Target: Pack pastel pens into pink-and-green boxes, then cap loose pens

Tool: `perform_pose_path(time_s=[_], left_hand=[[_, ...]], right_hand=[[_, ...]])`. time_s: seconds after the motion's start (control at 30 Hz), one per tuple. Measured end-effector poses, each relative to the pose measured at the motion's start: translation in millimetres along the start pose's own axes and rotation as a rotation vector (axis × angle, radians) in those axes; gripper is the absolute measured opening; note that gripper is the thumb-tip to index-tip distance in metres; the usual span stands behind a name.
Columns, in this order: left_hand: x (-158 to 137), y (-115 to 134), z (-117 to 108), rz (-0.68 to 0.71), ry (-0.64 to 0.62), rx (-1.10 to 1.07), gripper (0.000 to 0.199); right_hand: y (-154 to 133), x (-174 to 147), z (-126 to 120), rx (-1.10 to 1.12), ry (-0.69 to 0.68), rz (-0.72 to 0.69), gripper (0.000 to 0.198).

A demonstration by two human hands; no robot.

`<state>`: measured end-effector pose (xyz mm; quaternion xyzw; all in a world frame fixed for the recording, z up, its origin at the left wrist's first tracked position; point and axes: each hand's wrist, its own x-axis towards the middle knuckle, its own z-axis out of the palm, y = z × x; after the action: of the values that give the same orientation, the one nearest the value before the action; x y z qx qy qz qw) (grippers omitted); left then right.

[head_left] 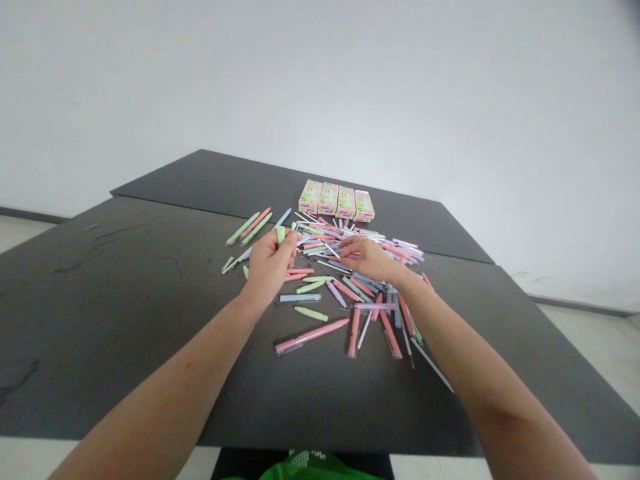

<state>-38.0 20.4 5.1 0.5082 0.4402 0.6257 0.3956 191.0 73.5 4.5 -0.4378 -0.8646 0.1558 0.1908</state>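
Note:
My left hand [270, 257] is closed around a light green pen barrel [281, 235], whose end sticks up above the fingers. Over the middle of a heap of loose pen parts hovers my right hand [367, 257], fingers stretched out and apart, close to a thin white refill [330, 249]. Whether its fingertips touch that refill I cannot tell. The heap holds pink, green, blue and purple barrels, with white refills among them. Nearer me lie a pink pen [312, 336], a short green barrel piece [311, 313] and a blue barrel [301, 298].
Several pastel boxes [328, 198] stand in a row behind the heap. To the left, green and pink pens [256, 223] lie side by side. Everything rests on a dark table [150, 320] with a seam across it. A white wall [320, 87] rises behind.

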Motion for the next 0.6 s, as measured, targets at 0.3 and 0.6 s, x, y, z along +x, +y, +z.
perform_pose_path(time_s=[0.3,0.6], left_hand=[[-1.7,4.6,0.9,-0.012,-0.011,0.001,0.021],[-2.5,5.5,1.2,-0.009,-0.02,0.015,0.022]], right_hand=[[-12.9,2.1,17.1,-0.198,-0.171,-0.152,0.017],[-17.3,3.2,22.0,-0.448,-0.217,-0.108,0.022]])
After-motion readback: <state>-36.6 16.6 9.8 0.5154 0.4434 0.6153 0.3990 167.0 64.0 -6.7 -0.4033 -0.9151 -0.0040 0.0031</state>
